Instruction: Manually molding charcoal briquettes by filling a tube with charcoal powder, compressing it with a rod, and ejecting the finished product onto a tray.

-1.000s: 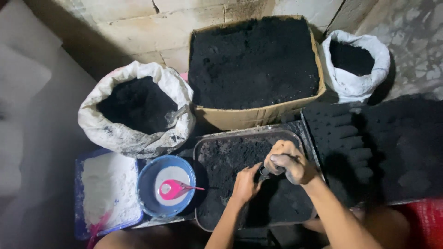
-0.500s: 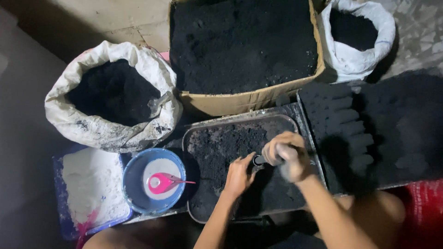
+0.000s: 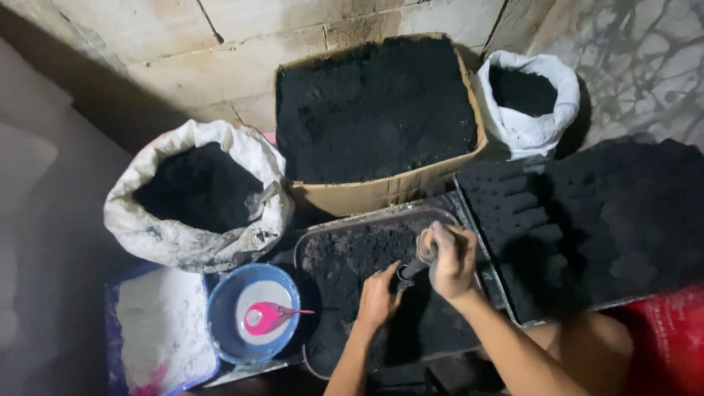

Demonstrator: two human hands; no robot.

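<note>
The person sits low over a dark metal tray (image 3: 315, 249) full of black powder. The powder looks dry and crumbly, like soot, and it covers nearly the whole tray floor.

The right hand (image 3: 453, 258) is curled tight around a small dark tube-shaped tool (image 3: 412, 270). The tool points down and to the left, into the powder. Its top end looks a bit shiny, but it is too blurred to be sure what it is made of. The left hand (image 3: 378, 297) rests on the powder just beside the low end of the tool, with its fingers bent and close together. I cannot tell if it grips the tool or only steadies it. Both hands are smudged with black.

Right of the tray lies a flat board (image 3: 623, 220) covered with rows of black lumps set side by side. Behind the tray stands a cardboard box (image 3: 381, 192) heaped with the same black powder. A small white sack (image 3: 532, 128) stands to the right of the box, and a big white sack (image 3: 165, 238) to its left. Both are open and dark inside.

Left of the tray is a blue bowl (image 3: 220, 323) with white stuff and a pink spoon (image 3: 265, 317) in it. Next to that sits a tub of white powder (image 3: 158, 337).
</note>
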